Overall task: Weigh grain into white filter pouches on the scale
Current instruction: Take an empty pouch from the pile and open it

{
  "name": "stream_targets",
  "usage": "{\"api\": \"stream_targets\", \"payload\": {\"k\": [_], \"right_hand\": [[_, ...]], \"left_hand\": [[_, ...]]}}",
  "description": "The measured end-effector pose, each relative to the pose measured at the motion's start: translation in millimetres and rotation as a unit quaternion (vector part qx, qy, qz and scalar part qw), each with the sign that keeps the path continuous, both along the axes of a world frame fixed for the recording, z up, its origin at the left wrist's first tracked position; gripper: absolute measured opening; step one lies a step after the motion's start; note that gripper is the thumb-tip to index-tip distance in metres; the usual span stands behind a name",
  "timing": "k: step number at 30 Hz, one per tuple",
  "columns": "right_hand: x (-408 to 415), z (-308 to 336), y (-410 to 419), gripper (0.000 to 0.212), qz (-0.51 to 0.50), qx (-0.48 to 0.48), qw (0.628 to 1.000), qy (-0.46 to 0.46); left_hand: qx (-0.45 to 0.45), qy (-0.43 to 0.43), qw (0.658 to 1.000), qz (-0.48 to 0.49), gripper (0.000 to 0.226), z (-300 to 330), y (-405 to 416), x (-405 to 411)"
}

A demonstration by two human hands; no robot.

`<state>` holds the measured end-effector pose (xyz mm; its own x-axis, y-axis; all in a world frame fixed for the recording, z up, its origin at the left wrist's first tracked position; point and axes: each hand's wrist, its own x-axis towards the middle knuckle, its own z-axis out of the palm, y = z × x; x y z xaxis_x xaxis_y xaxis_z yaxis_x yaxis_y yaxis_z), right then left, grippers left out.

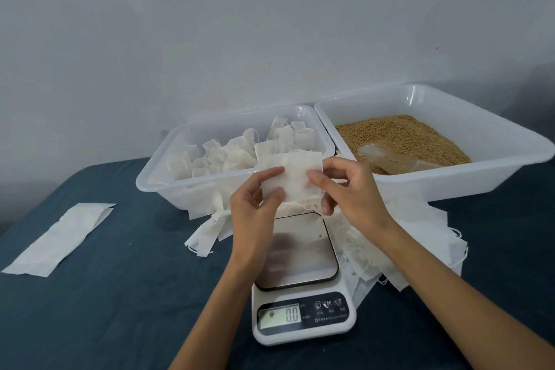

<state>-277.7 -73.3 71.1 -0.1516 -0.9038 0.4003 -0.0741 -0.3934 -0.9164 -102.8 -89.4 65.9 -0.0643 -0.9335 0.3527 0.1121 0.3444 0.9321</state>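
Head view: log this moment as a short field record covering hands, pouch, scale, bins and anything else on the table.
left hand: pinches the left edge of the pouch
right hand: pinches the right edge of the pouch
filter pouch: white, held above the scale, looks empty
scale: display reads 0.0, one stray grain on the platform
left bin: holds filled white pouches
right bin: holds grain and a scoop
loose empty pouches: piled beside the scale
pouch strip: flat on the blue cloth, far left
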Motion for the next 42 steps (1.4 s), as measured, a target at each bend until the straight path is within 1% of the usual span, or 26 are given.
{"api": "stream_targets", "payload": {"k": [3,6,8,12,15,16,18,22,25,29,32,35,37,39,40,41,42], "right_hand": [[-1.3,-0.4,-0.2,0.008,0.006,0.01,1.0,0.001],[-1.1,0.7,1.1,0.014,0.067,0.019,0.998,-0.003],[0.8,0.4,2.0,0.016,0.086,0.022,0.996,0.009],[2.0,0.8,3.2,0.015,0.035,0.013,0.999,0.023],[2.3,4.5,5.6,0.035,0.001,0.006,0.999,0.04],[2.7,5.7,6.7,0.035,-0.001,0.005,0.999,0.047],[3.8,7.4,8.6,0.028,0.014,0.005,0.998,0.058],[9.4,8.9,11.7,0.037,0.045,0.007,0.995,0.087],[12.2,8.1,13.5,0.041,0.031,0.002,0.993,0.11],[10.3,8.8,14.4,0.043,0.012,-0.001,0.996,0.089],[8.4,7.2,13.7,0.044,0.011,0.005,0.997,0.079],[4.4,6.6,11.5,0.043,0.02,0.011,0.997,0.076],[2.1,8.9,11.7,0.038,0.037,0.019,0.996,0.079],[-1.0,14.4,14.0,0.034,0.056,0.035,0.995,0.079],[-3.5,17.2,14.7,0.038,0.059,0.047,0.994,0.083],[-6.0,19.9,15.1,0.048,0.062,0.062,0.992,0.091],[-8.9,22.5,15.6,0.062,0.068,0.08,0.989,0.105]], "left_hand": [[-0.001,-0.011,1.0,-0.014,0.046,0.4,1.0,0.5],[-0.006,-0.014,1.0,-0.016,0.048,1.1,1.9,0.8],[-0.009,-0.007,1.0,-0.014,0.044,1.3,2.1,0.6],[0.011,0.018,1.0,0.003,0.036,0.0,-0.7,1.1],[0.03,0.019,0.999,0.018,0.036,-1.3,-2.6,1.3],[0.033,0.018,0.999,0.024,0.036,-1.9,-3.2,1.3],[0.043,0.024,0.998,0.035,0.035,-2.7,-4.5,1.9],[0.044,0.024,0.998,0.029,0.035,-3.1,-4.9,3.0],[0.041,0.025,0.999,0.024,0.035,-2.3,-4.5,3.2],[0.038,0.048,0.998,0.022,0.039,-1.1,-5.3,4.3],[0.038,0.044,0.998,0.029,0.043,-0.8,-4.4,3.9],[-0.017,-0.015,0.997,0.069,0.044,1.4,-3.4,5.0],[-0.062,-0.07,0.995,0.03,0.048,2.4,-0.5,6.7],[-0.089,-0.154,0.984,-0.023,0.061,1.5,4.4,5.3],[-0.107,-0.207,0.972,-0.028,0.066,-0.1,6.4,3.8],[-0.132,-0.258,0.957,-0.019,0.069,-2.2,7.3,2.0],[-0.151,-0.297,0.943,-0.009,0.071,-4.5,7.3,0.0]]}}
